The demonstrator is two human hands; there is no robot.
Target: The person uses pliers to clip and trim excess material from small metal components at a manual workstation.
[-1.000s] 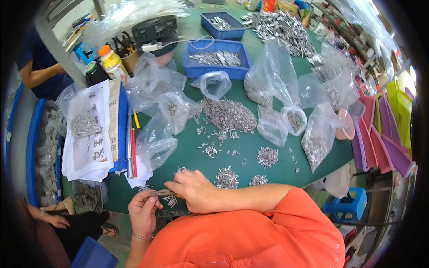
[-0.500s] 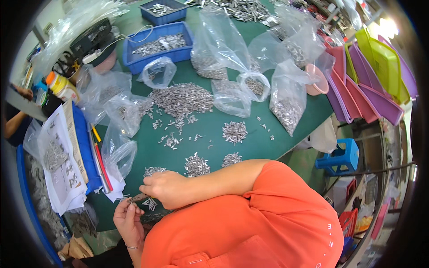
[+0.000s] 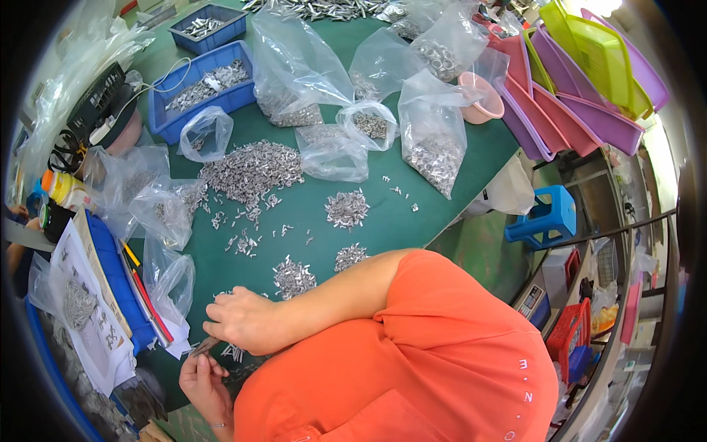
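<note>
My right hand (image 3: 247, 320) is closed round a small tool that looks like pliers (image 3: 205, 345). Its handles are hidden in my palm, and its jaws point down and left. Just below, the thumb and fingers of my left hand (image 3: 200, 379) pinch together at the tip of the jaws; what lies between them is too small to make out. Several thin metal pins (image 3: 233, 353) lie on the table beneath my right hand. Small piles of short metal pieces, such as this pile (image 3: 294, 278) and another pile (image 3: 350, 256), sit beyond my right forearm.
A large heap of metal pieces (image 3: 250, 171) spreads over the green table (image 3: 383, 221). Behind it are clear bags (image 3: 434, 144) of parts and a blue tray (image 3: 158, 114). Papers (image 3: 96, 309) and a red pen (image 3: 153, 306) lie left. Coloured baskets (image 3: 589, 59) and a blue stool (image 3: 549, 214) are right.
The view has shifted, so the table's contents appear further left and slightly higher. Both hands stay together at the jaws of the tool, with the same grip.
</note>
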